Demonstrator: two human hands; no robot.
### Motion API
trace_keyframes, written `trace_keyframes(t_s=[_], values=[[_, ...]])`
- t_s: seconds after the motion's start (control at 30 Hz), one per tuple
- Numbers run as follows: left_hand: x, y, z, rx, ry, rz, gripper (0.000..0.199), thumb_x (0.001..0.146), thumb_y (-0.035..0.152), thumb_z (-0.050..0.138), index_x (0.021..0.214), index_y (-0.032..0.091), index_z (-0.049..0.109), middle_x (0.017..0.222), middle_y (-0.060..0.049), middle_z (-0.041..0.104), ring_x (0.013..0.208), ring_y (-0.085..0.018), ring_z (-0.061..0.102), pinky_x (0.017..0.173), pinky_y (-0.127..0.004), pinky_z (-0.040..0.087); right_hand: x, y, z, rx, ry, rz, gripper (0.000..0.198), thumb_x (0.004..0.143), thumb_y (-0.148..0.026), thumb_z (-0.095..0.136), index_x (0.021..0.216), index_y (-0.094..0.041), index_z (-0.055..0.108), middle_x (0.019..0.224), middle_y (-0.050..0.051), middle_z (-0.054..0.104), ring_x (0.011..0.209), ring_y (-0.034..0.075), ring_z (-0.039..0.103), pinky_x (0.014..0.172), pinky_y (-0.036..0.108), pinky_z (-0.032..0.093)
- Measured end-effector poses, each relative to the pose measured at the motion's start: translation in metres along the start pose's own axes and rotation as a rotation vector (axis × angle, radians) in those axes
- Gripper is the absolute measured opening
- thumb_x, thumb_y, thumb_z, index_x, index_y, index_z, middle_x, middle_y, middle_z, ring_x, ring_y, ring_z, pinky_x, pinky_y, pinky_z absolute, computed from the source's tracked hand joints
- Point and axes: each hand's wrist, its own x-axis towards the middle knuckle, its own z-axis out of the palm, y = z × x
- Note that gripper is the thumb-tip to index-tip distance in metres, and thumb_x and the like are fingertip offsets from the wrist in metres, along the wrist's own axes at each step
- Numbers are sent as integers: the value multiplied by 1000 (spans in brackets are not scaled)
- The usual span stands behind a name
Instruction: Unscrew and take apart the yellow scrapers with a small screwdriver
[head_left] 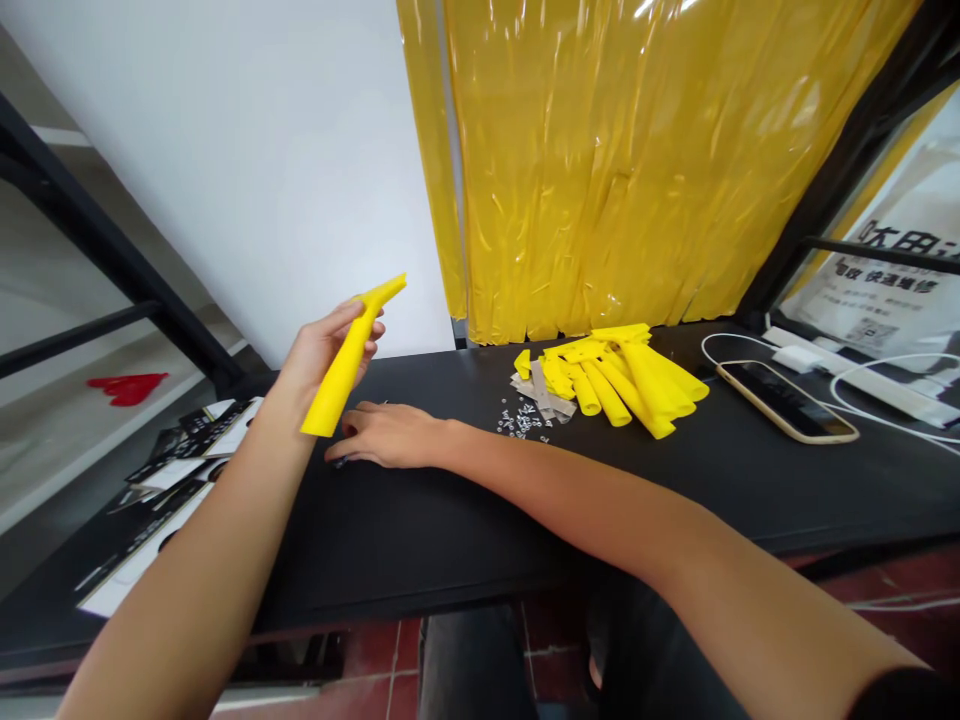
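My left hand (pixel 324 345) is raised over the black table and closed around a yellow plastic piece (pixel 345 368). This piece has a flared tube at its lower end and a thin angled arm at the top. My right hand (pixel 390 436) rests low on the table, just right of and below the yellow piece. Its fingers curl downward over something small and dark, mostly hidden under them. A pile of similar yellow pieces (pixel 637 375) lies to the right. Beside that pile are flat grey strips (pixel 546 392) and a scatter of tiny metal parts (pixel 523 420).
Black-and-white printed cards (pixel 176 500) lie at the table's left. A phone (pixel 787 402) and a white power strip (pixel 870 375) with cables are on the right. Yellow plastic strips (pixel 600 180) hang behind the table (pixel 420 540). A red object (pixel 127 388) sits on the left shelf.
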Motion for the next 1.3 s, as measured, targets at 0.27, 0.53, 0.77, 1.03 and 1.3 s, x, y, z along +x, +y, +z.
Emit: trace_keyframes(t_s=[0.27, 0.53, 0.77, 1.03, 1.3], values=[[4, -9, -1, 31, 11, -98, 22, 88, 34, 66, 102, 17, 64, 75, -3, 62, 49, -8, 54, 43, -14, 48, -56, -3, -43, -67, 50, 80, 30, 105, -24, 42, 121, -21, 67, 112, 8, 71, 102, 23, 58, 84, 36, 44], [-21, -35, 39, 547, 35, 470, 20, 81, 33, 76, 92, 17, 71, 84, -4, 68, 74, -17, 65, 62, -25, 53, -165, 23, -90, 551, 418, 830, 68, 98, -67, 36, 58, -18, 61, 50, -1, 52, 50, 10, 52, 55, 25, 40], [-48, -91, 55, 1356, -430, 1073, 20, 95, 16, 55, 109, 24, 68, 117, -11, 61, 104, -23, 59, 86, -41, 53, -169, 12, -92, 1480, 347, 735, 50, 86, -63, 65, 98, -16, 70, 94, 10, 69, 78, 17, 67, 47, 24, 55], [-45, -91, 60, 921, -336, 419, 51, 83, 32, 74, 127, 22, 50, 111, -8, 64, 76, -16, 67, 63, -30, 57, -174, 12, -86, 1266, 340, 743, 31, 92, -47, 62, 95, -17, 68, 72, 1, 65, 58, 11, 59, 46, 23, 47], [-30, -85, 54, 559, -398, -259, 19, 87, 38, 68, 87, 21, 61, 81, -8, 73, 42, -12, 56, 37, -28, 45, -213, 56, -102, -149, 223, 1038, 38, 94, -52, 52, 101, -20, 73, 97, 12, 71, 96, 29, 64, 78, 41, 50]])
